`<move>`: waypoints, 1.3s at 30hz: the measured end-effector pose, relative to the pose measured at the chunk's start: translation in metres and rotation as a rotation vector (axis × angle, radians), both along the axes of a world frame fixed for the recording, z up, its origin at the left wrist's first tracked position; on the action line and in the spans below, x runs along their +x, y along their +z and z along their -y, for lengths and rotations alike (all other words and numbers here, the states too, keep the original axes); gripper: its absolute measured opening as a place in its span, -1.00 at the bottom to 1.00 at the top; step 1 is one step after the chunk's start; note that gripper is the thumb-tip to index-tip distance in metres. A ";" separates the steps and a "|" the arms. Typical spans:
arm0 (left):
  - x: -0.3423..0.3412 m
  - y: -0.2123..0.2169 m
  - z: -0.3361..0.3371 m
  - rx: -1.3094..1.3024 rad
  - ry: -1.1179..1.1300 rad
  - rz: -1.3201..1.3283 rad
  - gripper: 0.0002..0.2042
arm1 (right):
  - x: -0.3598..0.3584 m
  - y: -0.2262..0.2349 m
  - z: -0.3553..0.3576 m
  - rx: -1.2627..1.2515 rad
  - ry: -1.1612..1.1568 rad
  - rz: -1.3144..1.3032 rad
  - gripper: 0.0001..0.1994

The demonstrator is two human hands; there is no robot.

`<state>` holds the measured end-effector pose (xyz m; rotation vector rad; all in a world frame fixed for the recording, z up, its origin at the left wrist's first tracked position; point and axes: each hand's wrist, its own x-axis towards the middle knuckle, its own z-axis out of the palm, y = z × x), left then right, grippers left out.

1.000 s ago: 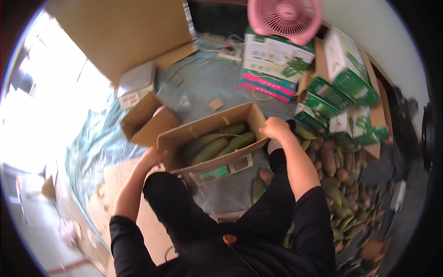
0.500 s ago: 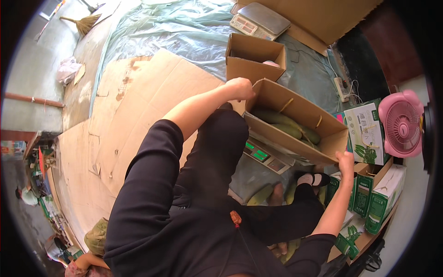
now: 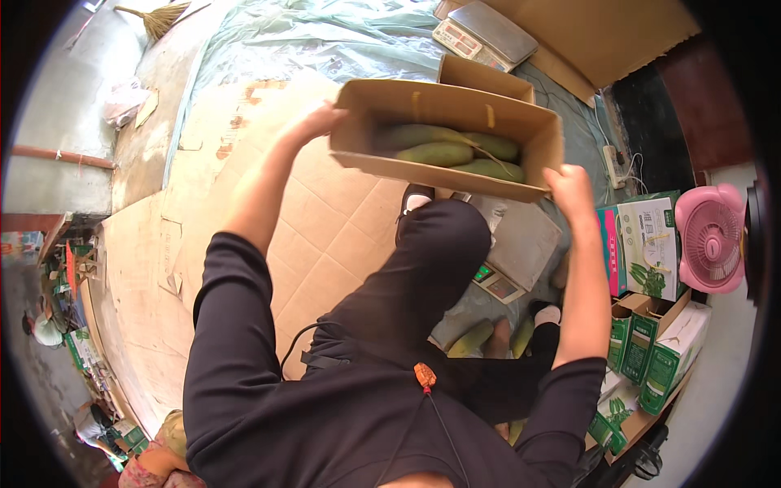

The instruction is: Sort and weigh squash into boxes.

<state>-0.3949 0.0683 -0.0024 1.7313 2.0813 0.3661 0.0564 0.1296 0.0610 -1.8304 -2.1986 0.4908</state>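
A long open cardboard box [image 3: 439,176] hangs in the air between my hands. My left hand [image 3: 320,121] is closed on its left end, and my right hand [image 3: 572,193] grips the right end. Inside lie several long green radishes [image 3: 435,154], one with a thin root tail. Below and to the right of the box stands a digital scale [image 3: 525,244] with a bare metal plate and a lit green display, partly behind my knee.
Flattened cardboard [image 3: 220,244] covers the floor at left. Behind the held box are a smaller cardboard box [image 3: 488,77] and a second scale [image 3: 492,34]. Green-and-white cartons [image 3: 671,350] and a pink fan [image 3: 710,236] stand at right. More radishes [image 3: 472,337] lie near my legs.
The box of radishes has moved up and left, off the scale, with both my hands on it. The scale's plate now shows. My knee has shifted right.
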 end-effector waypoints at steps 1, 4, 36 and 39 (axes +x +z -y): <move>-0.014 0.006 0.014 -0.077 0.097 0.007 -0.56 | -0.026 -0.001 0.000 -0.014 0.008 0.054 -0.66; -0.073 -0.003 0.070 -0.143 0.343 0.132 -0.56 | -0.103 -0.003 0.008 -0.058 0.061 0.090 -0.71; 0.042 -0.050 0.092 -0.187 -0.027 -0.462 -0.63 | 0.030 0.037 0.063 -0.122 -0.048 -0.606 -0.84; 0.067 -0.119 0.064 -0.449 -0.044 -0.461 -0.64 | 0.102 0.002 0.084 -0.116 -0.232 -0.583 -0.84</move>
